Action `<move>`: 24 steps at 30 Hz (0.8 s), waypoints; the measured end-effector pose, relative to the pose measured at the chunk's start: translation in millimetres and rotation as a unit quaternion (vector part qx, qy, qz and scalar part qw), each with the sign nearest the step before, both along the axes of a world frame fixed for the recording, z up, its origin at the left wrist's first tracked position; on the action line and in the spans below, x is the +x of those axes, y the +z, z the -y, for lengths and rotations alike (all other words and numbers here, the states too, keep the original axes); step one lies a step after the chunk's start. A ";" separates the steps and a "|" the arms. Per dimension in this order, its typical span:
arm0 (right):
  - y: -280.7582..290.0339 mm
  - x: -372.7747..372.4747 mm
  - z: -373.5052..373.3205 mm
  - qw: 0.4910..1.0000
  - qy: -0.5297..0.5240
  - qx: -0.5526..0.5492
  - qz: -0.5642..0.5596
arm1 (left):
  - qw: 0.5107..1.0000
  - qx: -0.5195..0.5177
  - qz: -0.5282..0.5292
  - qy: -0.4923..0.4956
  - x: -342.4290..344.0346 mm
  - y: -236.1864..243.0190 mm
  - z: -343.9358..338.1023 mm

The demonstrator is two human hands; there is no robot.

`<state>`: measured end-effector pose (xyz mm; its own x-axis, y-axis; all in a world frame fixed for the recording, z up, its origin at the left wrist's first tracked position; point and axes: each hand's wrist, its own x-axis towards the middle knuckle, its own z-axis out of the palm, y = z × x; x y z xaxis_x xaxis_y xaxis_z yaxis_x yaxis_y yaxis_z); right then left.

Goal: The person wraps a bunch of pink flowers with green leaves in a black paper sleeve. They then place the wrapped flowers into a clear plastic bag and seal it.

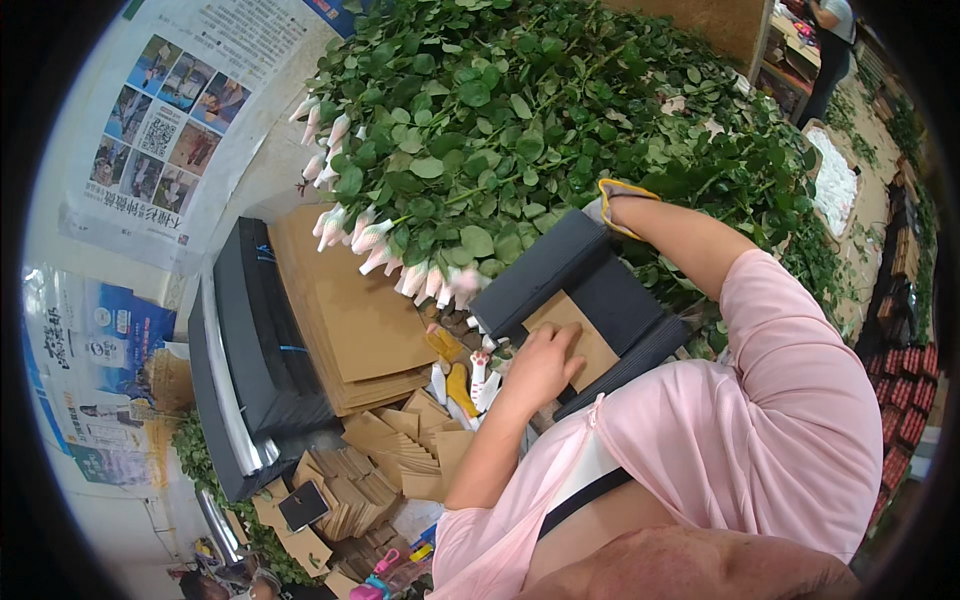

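My left hand (545,362) is bare and lies with its fingers spread on a tan cardboard piece (597,338). That piece sits on a stack of black corrugated sheets (632,300) close against my body. A folded black corrugated sheet (540,270) stands raised at the stack's far left side. My right hand (622,207), in a light glove with a yellow cuff, is at the upper corner of this sheet. The sheet and the cuff hide its fingers, so its grip does not show. Just beyond are roses in pale pink-white sleeves (372,238).
A big heap of leafy green stems (520,120) covers the far side. At left stand large tan cardboard sheets (350,310) and a black stack (265,340). Small cardboard pieces (345,490), a phone (303,506) and gloves (460,390) lie nearer. Another person (835,40) stands far right.
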<state>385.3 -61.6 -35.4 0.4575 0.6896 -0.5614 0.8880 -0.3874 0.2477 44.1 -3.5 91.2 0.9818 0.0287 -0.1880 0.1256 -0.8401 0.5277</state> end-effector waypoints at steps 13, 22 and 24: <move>116.3 -60.9 -75.7 0.923 0.006 0.384 -0.022 | 0.777 -0.250 0.501 -0.286 45.3 176.7 60.9; 196.7 -53.1 -43.1 0.912 0.099 0.371 0.141 | 0.863 -0.033 0.463 0.198 41.7 46.3 -66.6; 211.6 -62.2 -42.0 0.927 0.082 0.320 0.177 | 0.694 -0.492 0.393 0.349 36.6 25.6 -110.7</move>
<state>323.0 -19.6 176.2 0.3951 0.9059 0.1526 0.8549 -0.4234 0.2998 80.7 107.2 116.8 0.6045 0.7856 0.1320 -0.3305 0.0966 0.9388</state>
